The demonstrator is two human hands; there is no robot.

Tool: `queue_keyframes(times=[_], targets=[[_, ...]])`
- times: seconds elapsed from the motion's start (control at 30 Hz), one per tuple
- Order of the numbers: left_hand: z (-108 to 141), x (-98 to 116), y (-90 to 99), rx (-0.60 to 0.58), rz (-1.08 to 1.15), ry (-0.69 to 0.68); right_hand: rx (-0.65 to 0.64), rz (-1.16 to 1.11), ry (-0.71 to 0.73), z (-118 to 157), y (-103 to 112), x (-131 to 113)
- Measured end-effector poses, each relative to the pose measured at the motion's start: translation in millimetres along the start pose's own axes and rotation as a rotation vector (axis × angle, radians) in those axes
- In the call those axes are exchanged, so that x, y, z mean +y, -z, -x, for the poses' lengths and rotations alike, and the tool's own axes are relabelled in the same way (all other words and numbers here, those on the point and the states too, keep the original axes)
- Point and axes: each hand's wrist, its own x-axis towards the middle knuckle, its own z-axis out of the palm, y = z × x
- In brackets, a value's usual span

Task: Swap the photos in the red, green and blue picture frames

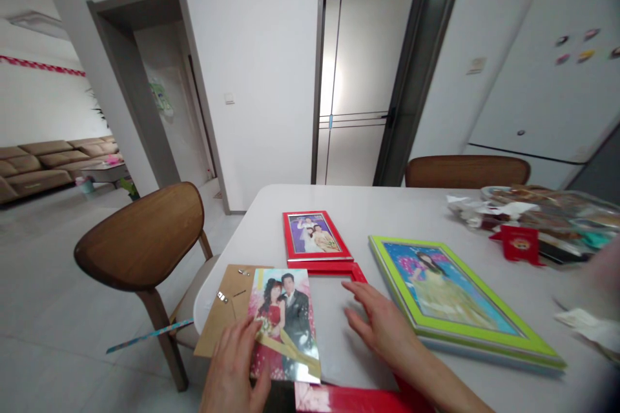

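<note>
A glossy photo print (300,316) of a couple, one in a red dress and one in a dark suit, lies near the front of the table. My left hand (235,364) rests on its lower left edge, fingers stretched and touching the print. Partly under the print is a brown backing board (225,313) with small metal clips. To the right, my right hand (380,322) hovers over an empty red picture frame (320,267), fingers apart and holding nothing. The frame's right side is mostly hidden by that hand; its lower edge is partly cut off by the view.
Behind stands a smaller red-framed picture (314,235) lying flat. A large green-framed picture (448,290) is on the right. Plastic packaging and tissues (504,210) pile up at the table's far right, near a red packet (520,245). A wooden chair (145,239) stands left.
</note>
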Motion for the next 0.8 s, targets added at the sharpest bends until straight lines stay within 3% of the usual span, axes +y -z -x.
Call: queue_keyframes(times=[0.17, 0.27, 0.37, 0.47, 0.53, 0.7, 0.8], targets=[[-6, 20, -9.6, -0.076, 0.029, -0.192, -0.179, -0.709, -0.231, -7, -42, -31], [-12, 27, -15.0, -0.107, 0.050, -0.197, -0.141, -1.013, -0.304, -15, -55, -49], [-19, 28, -16.5, -0.026, 0.125, -0.169, -0.007, -1.157, -0.278, -19, -45, -69], [-28, 30, -9.6, 0.117, 0.328, -0.110, 0.046, -1.274, -0.217, -17, -23, -88], [-35, 36, -1.9, 0.200, 0.529, 0.021, 0.031, -1.306, -0.231, -14, -14, -92], [-46, 66, 0.8, 0.315, 1.161, 0.597, -0.055, -1.314, -0.472, -3, -19, -69], [-47, 81, -10.0, 0.317, 1.464, 0.696, 0.003, -1.461, -0.439, 0, -16, -48]])
